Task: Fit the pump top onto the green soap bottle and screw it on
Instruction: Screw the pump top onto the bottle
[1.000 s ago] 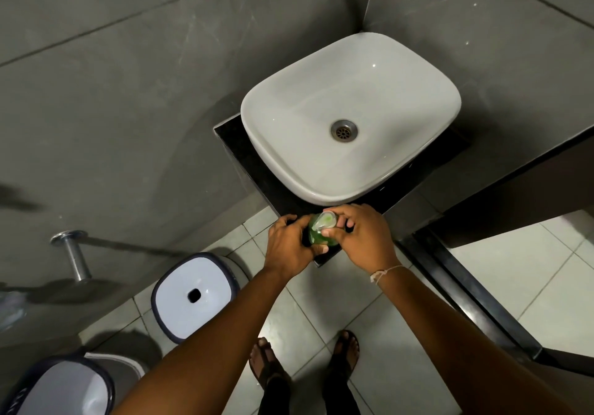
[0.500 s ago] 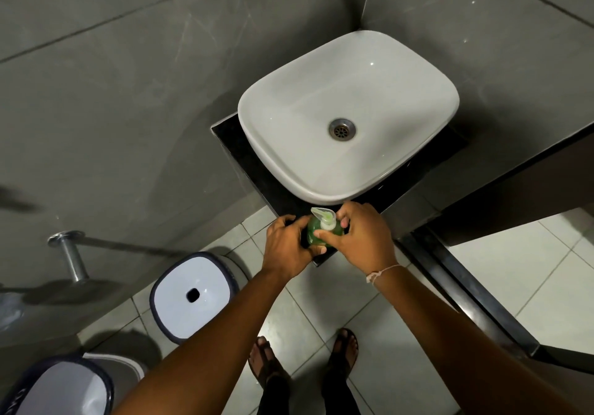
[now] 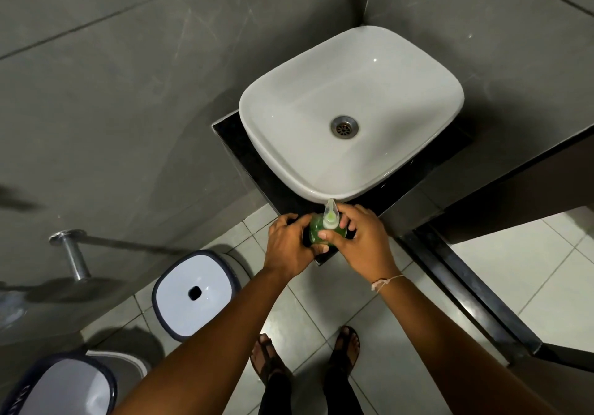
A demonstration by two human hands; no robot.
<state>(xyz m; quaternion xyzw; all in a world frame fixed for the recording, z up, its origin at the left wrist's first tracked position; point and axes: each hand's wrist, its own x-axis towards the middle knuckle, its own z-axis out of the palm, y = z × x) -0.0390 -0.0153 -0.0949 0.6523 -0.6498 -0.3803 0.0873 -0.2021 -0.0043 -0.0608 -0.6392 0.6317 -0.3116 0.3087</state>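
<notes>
The green soap bottle [image 3: 316,230] stands on the near corner of the black counter [image 3: 229,140], just in front of the sink. My left hand [image 3: 289,244] wraps its left side. The pale pump top [image 3: 330,215] sits on the bottle's neck, its spout pointing away from me toward the sink. My right hand [image 3: 361,239] grips the pump's collar from the right, thumb in front. Most of the bottle's body is hidden by my fingers.
A white basin [image 3: 401,74] with a metal drain [image 3: 344,127] fills the counter behind the bottle. Grey tiled walls close the left and back. On the floor at the left are a white bin [image 3: 196,289] and another white-lidded container [image 3: 64,389]. My sandalled feet [image 3: 305,353] stand below.
The pump top has turned: its spout swung from pointing left to pointing straight away toward the sink. My right hand's fingers shifted around the collar; the left hand kept its grip.
</notes>
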